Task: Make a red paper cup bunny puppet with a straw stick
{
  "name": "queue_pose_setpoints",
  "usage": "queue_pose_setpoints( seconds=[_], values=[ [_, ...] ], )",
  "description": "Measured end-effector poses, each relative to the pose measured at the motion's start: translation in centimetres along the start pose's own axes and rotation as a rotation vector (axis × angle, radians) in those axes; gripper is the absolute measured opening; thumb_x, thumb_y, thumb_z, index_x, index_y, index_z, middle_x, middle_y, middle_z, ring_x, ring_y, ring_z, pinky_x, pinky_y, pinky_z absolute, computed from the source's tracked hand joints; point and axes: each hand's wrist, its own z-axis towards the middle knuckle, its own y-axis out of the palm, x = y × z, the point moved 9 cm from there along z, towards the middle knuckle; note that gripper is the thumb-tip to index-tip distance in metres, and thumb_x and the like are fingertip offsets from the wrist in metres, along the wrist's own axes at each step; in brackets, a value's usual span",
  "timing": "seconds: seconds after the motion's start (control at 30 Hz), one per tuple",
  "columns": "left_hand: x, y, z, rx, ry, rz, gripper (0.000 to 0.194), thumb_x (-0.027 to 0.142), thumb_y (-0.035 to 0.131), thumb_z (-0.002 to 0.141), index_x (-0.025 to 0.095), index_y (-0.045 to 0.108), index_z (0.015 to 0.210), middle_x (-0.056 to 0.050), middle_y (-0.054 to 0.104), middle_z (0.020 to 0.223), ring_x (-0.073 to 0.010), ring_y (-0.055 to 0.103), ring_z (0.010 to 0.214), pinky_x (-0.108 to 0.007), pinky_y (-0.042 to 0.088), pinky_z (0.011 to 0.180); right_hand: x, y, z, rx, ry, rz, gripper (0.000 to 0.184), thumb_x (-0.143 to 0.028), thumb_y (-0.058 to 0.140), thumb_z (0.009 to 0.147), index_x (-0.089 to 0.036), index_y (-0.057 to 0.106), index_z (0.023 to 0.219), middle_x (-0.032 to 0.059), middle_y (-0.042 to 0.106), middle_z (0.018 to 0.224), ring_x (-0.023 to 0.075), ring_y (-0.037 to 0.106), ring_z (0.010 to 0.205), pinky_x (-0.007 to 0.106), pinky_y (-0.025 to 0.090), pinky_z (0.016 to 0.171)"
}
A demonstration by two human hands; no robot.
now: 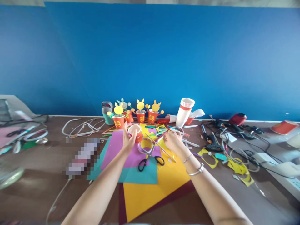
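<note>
My left hand (128,137) is wrapped round a red paper cup (138,137), its open mouth tilted up toward me. At the pile of pencils and sticks, my right hand (172,139) has its fingers bent down; what lies under them is hidden. A thin wooden stick (165,151) slants beside that hand. Between the hands lie scissors (150,153) with black handles, on purple paper (114,153), teal paper (138,176) and yellow paper (138,200).
Several red cups with yellow animal cut-outs (140,117) stand along the blue partition (150,56), near a grey-green bottle (107,112). A stack of white cups (184,114) stands behind my right hand. Rightward lie a glue gun (213,143), tangled cables and yellow scraps (208,157).
</note>
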Motion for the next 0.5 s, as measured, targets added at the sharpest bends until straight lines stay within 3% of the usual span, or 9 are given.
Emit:
queue_pose_setpoints(
  seconds=[0.13,0.27,0.37,0.5],
  values=[
    [-0.4,-0.2,0.1,0.032,-0.048,0.002,0.057,0.039,0.062,0.085,0.023,0.045,0.136,-0.012,0.058,0.124,-0.0261,0.058,0.117,-0.045,0.046,0.102,-0.1,-0.9,1.3,0.003,0.009,0.008,0.027,-0.016,0.048,0.087,-0.019,0.074,0.095,0.0121,0.074,0.106,0.0277,0.061,0.111,0.038,0.038,0.088],
    [-0.8,-0.5,0.2,0.058,-0.062,0.026,0.053,0.036,0.062,0.085,0.023,0.046,0.134,-0.011,0.06,0.12,-0.0254,0.059,0.113,-0.045,0.046,0.101,-1.6,-1.1,4.4,0.0,-0.043,-0.001,0.032,-0.016,0.043,0.092,-0.017,0.075,0.094,0.0133,0.074,0.104,0.0264,0.061,0.108,0.035,0.039,0.087],
    [-0.4,-0.6,0.2,0.051,-0.024,0.046,0.056,0.035,0.063,0.084,0.023,0.046,0.135,-0.01,0.062,0.115,-0.0251,0.06,0.109,-0.045,0.046,0.1,-3.5,-0.3,7.2,-0.024,-0.141,-0.003,0.033,-0.017,0.041,0.095,-0.019,0.072,0.107,0.0102,0.073,0.112,0.0228,0.06,0.11,0.03,0.041,0.086],
    [-0.2,-1.1,0.2,0.071,-0.004,0.053,0.057,0.037,0.062,0.083,0.022,0.046,0.135,-0.011,0.062,0.119,-0.0259,0.061,0.109,-0.044,0.047,0.098,-5.3,1.4,9.5,-0.074,-0.21,-0.043,0.029,-0.013,0.045,0.096,-0.018,0.071,0.108,0.0104,0.071,0.113,0.0219,0.059,0.114,0.03,0.044,0.092]
  ],
)
